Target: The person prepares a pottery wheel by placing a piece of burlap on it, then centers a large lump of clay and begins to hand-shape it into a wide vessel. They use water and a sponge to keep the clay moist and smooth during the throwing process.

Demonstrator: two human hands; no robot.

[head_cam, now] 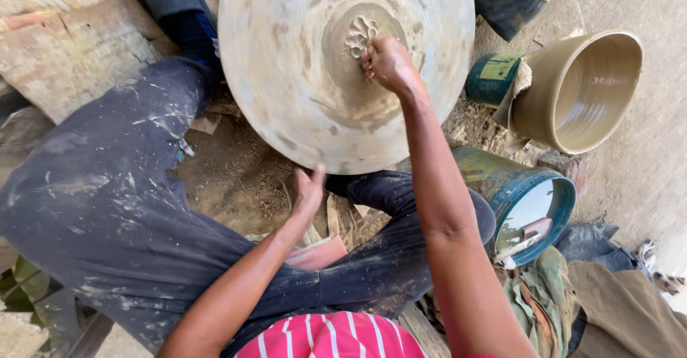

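Observation:
A large round potter's wheel (pixel 286 79), smeared with pale clay and blurred, fills the upper middle. Near its centre lies a small patch of clay (pixel 360 35) marked with finger dents. My right hand (pixel 388 63) rests on the wheel with its fingers curled against that patch. My left hand (pixel 308 193) hovers below the wheel's near edge with fingers together and nothing in it. My legs in dark, clay-spattered trousers (pixel 107 208) spread around the wheel.
A wide clay bowl (pixel 583 90) tilts on its side at the right, next to a small green tin (pixel 492 77). A blue bucket (pixel 529 204) holds water and a tool. Cloth heaps lie at lower right; stone slabs at upper left.

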